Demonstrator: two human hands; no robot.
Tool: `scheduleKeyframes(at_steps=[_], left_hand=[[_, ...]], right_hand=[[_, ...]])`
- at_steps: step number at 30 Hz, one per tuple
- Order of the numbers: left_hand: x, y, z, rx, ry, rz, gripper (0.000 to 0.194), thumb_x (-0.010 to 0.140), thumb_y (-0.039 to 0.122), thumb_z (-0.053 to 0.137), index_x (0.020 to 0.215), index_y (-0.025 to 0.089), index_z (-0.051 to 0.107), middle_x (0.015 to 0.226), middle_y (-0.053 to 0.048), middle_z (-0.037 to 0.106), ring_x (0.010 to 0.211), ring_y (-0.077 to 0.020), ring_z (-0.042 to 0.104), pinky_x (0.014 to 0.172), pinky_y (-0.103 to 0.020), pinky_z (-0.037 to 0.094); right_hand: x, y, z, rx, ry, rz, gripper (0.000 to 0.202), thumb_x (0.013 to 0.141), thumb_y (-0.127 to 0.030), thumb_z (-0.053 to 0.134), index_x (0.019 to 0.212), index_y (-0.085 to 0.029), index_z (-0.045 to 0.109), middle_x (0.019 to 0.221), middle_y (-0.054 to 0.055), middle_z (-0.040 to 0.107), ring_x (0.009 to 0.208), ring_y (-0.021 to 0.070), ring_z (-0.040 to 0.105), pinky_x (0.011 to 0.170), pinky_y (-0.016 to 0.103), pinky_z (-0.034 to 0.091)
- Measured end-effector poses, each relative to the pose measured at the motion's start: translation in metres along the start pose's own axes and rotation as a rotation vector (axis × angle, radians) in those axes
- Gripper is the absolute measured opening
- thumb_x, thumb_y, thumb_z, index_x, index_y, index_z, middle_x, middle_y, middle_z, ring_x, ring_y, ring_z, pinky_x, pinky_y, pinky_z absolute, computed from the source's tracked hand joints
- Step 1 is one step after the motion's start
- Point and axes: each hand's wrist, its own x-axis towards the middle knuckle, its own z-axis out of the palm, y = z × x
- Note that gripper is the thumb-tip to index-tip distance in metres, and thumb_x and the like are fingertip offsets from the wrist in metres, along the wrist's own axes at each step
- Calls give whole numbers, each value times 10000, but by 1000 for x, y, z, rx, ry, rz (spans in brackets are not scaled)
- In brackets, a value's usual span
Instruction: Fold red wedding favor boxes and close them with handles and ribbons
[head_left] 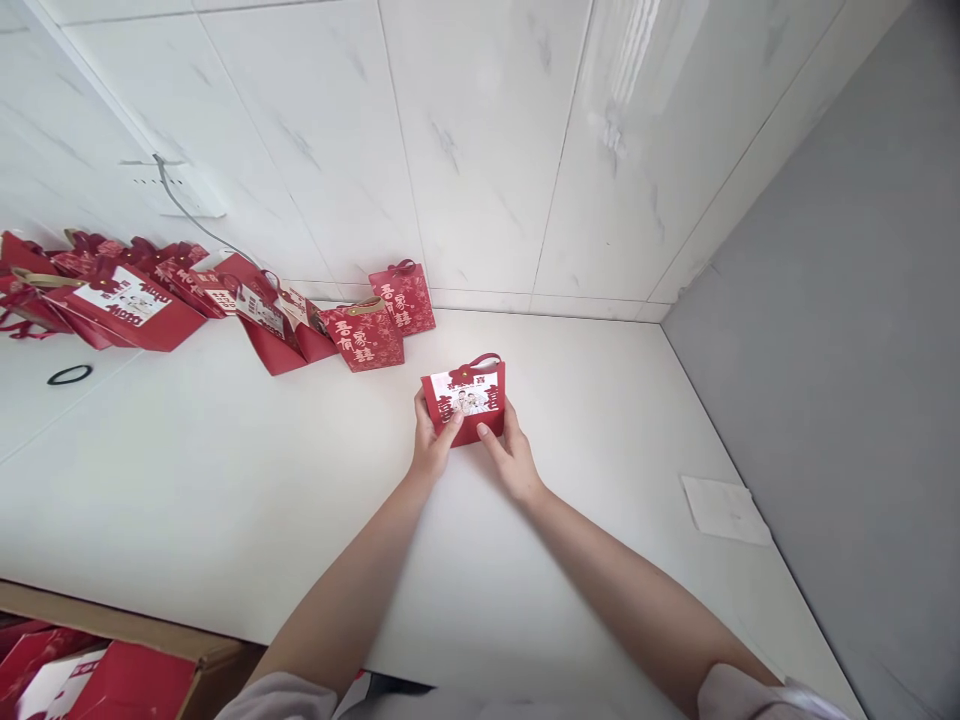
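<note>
A small red gift box [469, 400] with a white picture label and a red ribbon handle on top is held upright over the white table. My left hand [435, 435] grips its left side, with the thumb on the front. On the right side, my right hand [512, 450] holds it the same way, thumb at the lower front. The fingers behind the box are mostly hidden. Just beyond and to the left stand two patterned red boxes, one nearer [364, 338] and one against the wall [412, 300].
More red boxes [161, 310] crowd the back left. A black ring [70, 375] lies on the white table [600, 430]. An open carton [199, 660] of red boxes is at the lower left. White paper [724, 510] lies at the right edge, by a grey partition.
</note>
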Motion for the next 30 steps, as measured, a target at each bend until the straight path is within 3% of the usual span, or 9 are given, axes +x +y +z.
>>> scheduleKeyframes(at_steps=[5, 8, 11, 14, 17, 19, 22, 25, 30], left_hand=[[4, -7, 0, -64, -6, -96, 624, 752, 368, 799, 1291, 268, 502, 1294, -65, 618, 1216, -265, 586, 1068, -411, 426], [8, -12, -5, -116, 7, -29, 544, 782, 522, 732, 1222, 245, 572, 1262, -60, 636, 1173, -250, 596, 992, -371, 465], [12, -11, -16, -97, 182, 85, 518, 855, 675, 534, 1032, 206, 667, 982, -61, 689, 915, -197, 639, 760, -292, 494], [10, -2, -31, -4, 306, 144, 484, 862, 658, 529, 937, 206, 685, 743, -35, 622, 685, -150, 578, 589, -247, 418], [2, 11, -36, 67, 94, 226, 609, 787, 717, 584, 1143, 230, 666, 1105, -88, 667, 991, -212, 622, 804, -298, 483], [-3, 16, -33, 127, -120, 276, 792, 725, 715, 660, 1366, 266, 539, 1463, -99, 492, 1347, -280, 454, 1082, -370, 377], [-10, 17, -21, 216, -325, 291, 1039, 681, 515, 815, 1539, 290, 275, 1629, -110, 232, 1516, -314, 185, 1219, -440, 182], [-14, 14, -11, 342, -327, 330, 1101, 656, 322, 861, 1555, 278, 227, 1608, -145, 238, 1490, -343, 234, 1212, -497, 191], [-17, 13, -10, 488, -276, 366, 1043, 607, 349, 880, 1510, 267, 364, 1499, -146, 365, 1415, -375, 320, 1188, -533, 222]], right_hand=[[2, 4, -1, 25, 13, 19, 547, 937, -467, 566, 1433, -266, 453, 1433, 67, 575, 1306, 252, 560, 1100, 465, 460], [3, 10, 0, 72, 22, 31, 543, 950, -474, 539, 1436, -254, 437, 1453, 84, 552, 1332, 246, 536, 1104, 473, 453], [-1, 14, 2, 67, 147, 13, 549, 957, -485, 512, 1432, -228, 414, 1508, 121, 473, 1395, 244, 461, 1135, 494, 406], [-9, 5, 2, -17, 281, -82, 468, 965, -461, 504, 1372, -236, 456, 1517, 122, 438, 1425, 241, 409, 1177, 518, 321], [-12, -17, -3, -60, 257, -204, 346, 991, -445, 455, 1254, -234, 531, 1444, 119, 506, 1383, 242, 451, 1157, 507, 345], [-7, -35, -5, -47, 180, -214, 354, 995, -470, 440, 1239, -235, 543, 1363, 120, 577, 1302, 246, 531, 1123, 496, 391], [8, -61, -4, 0, 3, -133, 404, 977, -513, 469, 1280, -248, 514, 1323, 113, 621, 1221, 244, 601, 1076, 476, 449], [24, -81, 3, 35, -71, -78, 506, 905, -501, 607, 1322, -250, 468, 1254, 111, 656, 1175, 246, 630, 1028, 470, 492], [33, -104, 0, 65, -108, -181, 522, 817, -375, 723, 1279, -262, 509, 965, 15, 666, 970, 193, 672, 987, 449, 529]])
